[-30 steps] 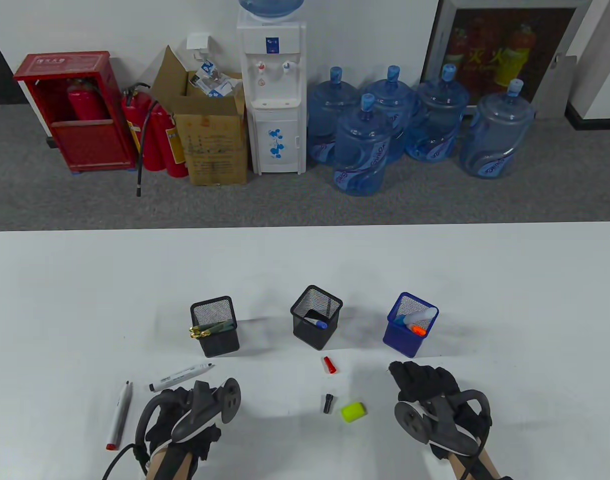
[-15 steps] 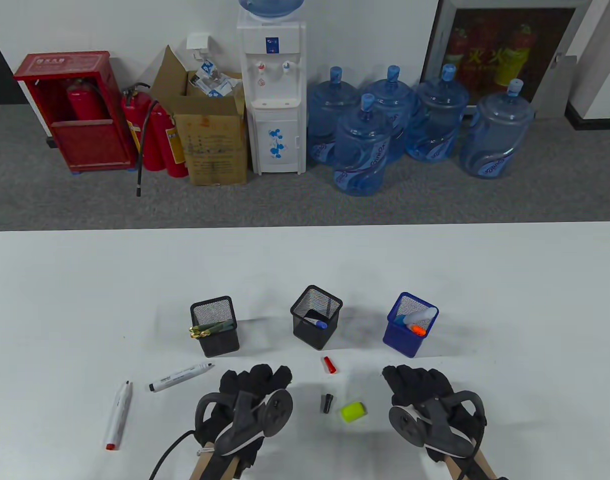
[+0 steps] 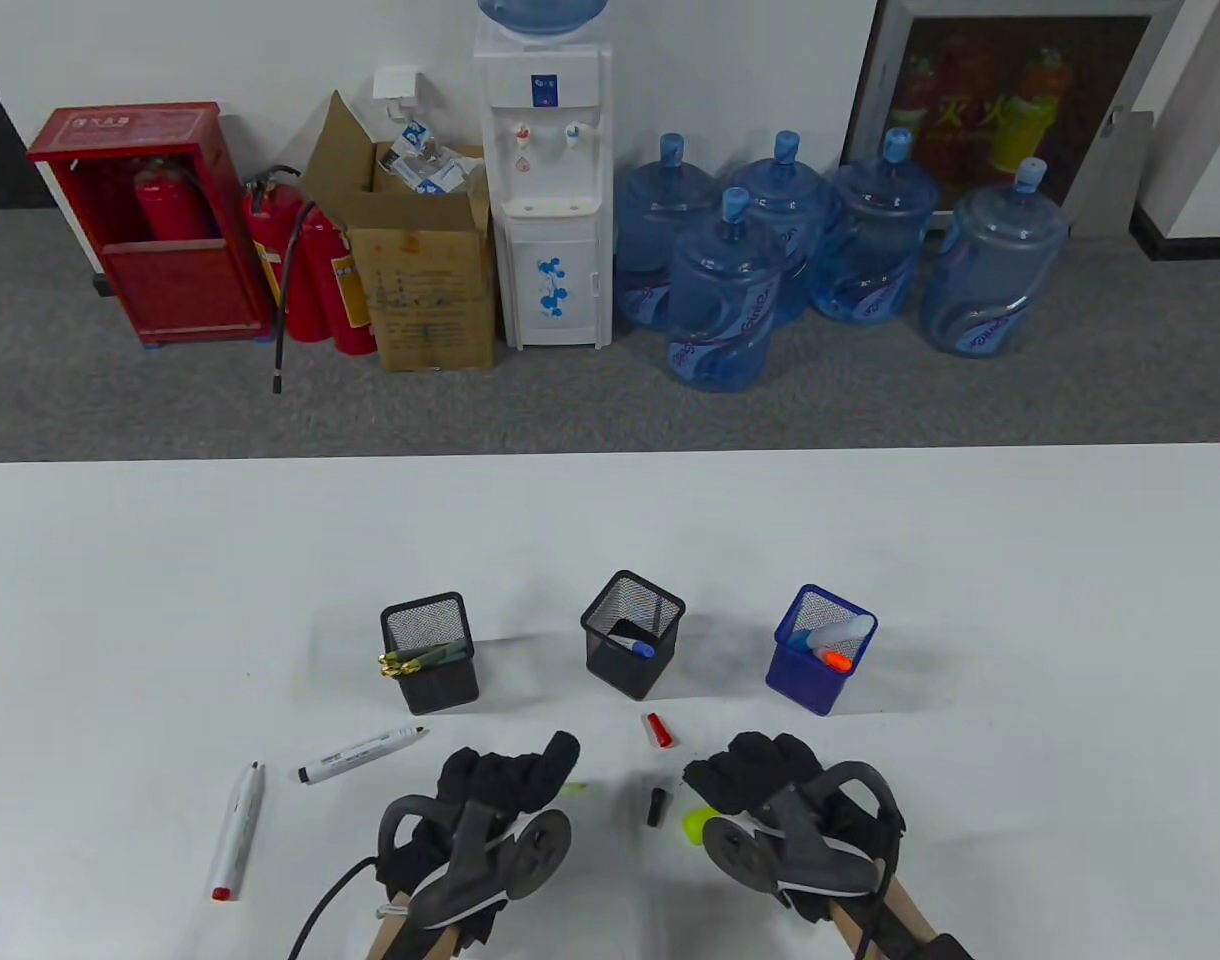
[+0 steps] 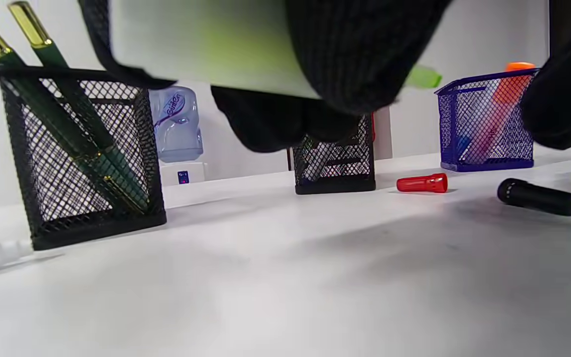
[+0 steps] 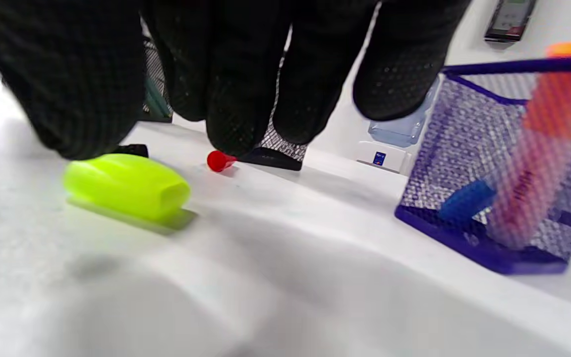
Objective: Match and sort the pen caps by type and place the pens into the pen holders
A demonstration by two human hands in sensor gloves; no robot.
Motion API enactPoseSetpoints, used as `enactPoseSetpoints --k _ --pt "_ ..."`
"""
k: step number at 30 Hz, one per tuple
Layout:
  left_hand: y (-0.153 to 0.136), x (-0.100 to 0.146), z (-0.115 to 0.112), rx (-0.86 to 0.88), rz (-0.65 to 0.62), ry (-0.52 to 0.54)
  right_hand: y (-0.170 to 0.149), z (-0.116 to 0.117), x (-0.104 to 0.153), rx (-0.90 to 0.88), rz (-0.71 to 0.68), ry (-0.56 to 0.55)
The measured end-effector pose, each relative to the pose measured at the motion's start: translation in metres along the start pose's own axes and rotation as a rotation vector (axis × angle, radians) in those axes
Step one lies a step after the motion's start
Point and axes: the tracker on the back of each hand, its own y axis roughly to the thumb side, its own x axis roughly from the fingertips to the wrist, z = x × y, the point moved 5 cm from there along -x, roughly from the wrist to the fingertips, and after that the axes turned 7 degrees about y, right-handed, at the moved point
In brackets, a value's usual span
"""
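Observation:
My left hand (image 3: pixel 515 772) grips a white highlighter (image 4: pixel 206 44); its green tip (image 3: pixel 573 789) pokes out to the right. My right hand (image 3: pixel 730 782) hovers with relaxed fingers (image 5: pixel 246 99) just above the yellow-green cap (image 3: pixel 694 826), which lies on the table (image 5: pixel 127 186). A black cap (image 3: pixel 656 805) lies between the hands and a red cap (image 3: pixel 657 730) a little farther back. Behind stand a black mesh holder (image 3: pixel 430 650) with green-gold pens, a middle black holder (image 3: pixel 632 632) with a blue-capped marker, and a blue holder (image 3: pixel 820 648) with highlighters.
A white marker (image 3: pixel 360 755) and a white pen with a red end (image 3: pixel 237 830) lie on the table (image 3: pixel 1020 620) left of my left hand. Beyond the table's far edge are water bottles, a dispenser, a box and extinguishers.
My left hand came from the lower left to the centre, and the highlighter's green tip now shows. My right hand slid left and now covers the yellow-green cap.

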Motion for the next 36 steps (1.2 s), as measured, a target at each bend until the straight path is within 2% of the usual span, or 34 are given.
enactPoseSetpoints --k 7,12,15,18,19,20,22,26,29,32,36 --pt "-0.006 0.001 -0.002 0.055 0.055 -0.036 0.017 0.01 -0.014 0.042 0.007 0.064" --pt "-0.003 0.001 -0.006 0.066 0.037 -0.048 0.021 0.015 -0.012 0.041 0.006 0.058" --pt "-0.002 0.002 -0.01 0.063 0.036 -0.063 0.027 0.017 -0.011 0.105 -0.019 0.038" --pt "-0.002 0.002 -0.012 0.092 0.036 -0.08 0.021 0.017 -0.011 0.077 0.002 0.083" --pt "-0.002 0.002 -0.012 0.103 0.039 -0.071 0.017 0.015 -0.01 0.044 0.017 0.078" --pt "-0.002 0.002 -0.008 0.126 0.044 -0.022 0.01 0.008 -0.009 -0.014 0.042 0.044" --pt "-0.001 0.001 -0.002 0.152 0.041 0.011 0.001 -0.007 -0.006 -0.108 0.076 -0.052" --pt "0.007 0.001 0.006 0.185 0.042 0.058 0.002 -0.028 -0.001 -0.217 0.097 -0.161" --pt "0.013 0.002 0.008 0.184 0.032 0.069 0.015 -0.028 0.001 -0.25 0.075 -0.202" --pt "0.019 0.003 0.006 0.156 0.019 0.084 0.026 -0.016 0.0 -0.211 0.045 -0.155" --pt "0.024 0.002 0.006 0.156 0.007 0.106 0.03 -0.013 -0.001 -0.193 0.029 -0.148"
